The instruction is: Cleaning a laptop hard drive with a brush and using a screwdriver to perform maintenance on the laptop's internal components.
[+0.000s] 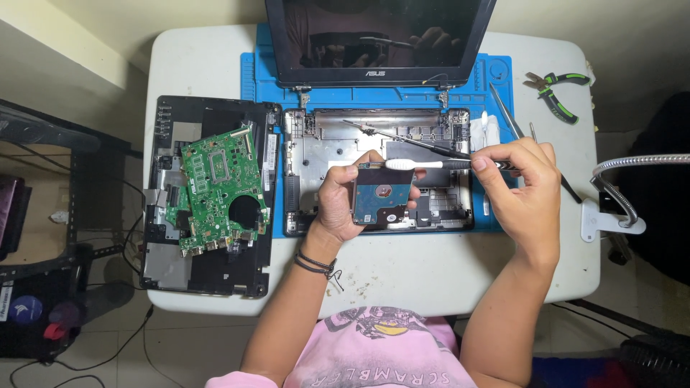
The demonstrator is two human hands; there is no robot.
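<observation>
My left hand (343, 195) grips a small hard drive (382, 194), blue circuit board side up, above the stripped laptop base (309, 154). My right hand (523, 179) pinches a toothbrush (424, 164) by its handle, with the white brush head lying across the drive's top edge. The laptop's dark screen (377, 32) stands open at the back.
A green motherboard (219, 188) rests on a black bottom cover (167, 251) at the left. A blue work mat (251, 75) lies under the laptop. Green-handled pliers (557, 88) and thin metal tools (507, 115) sit at the right. A flexible lamp arm (622, 190) clamps the table's right edge.
</observation>
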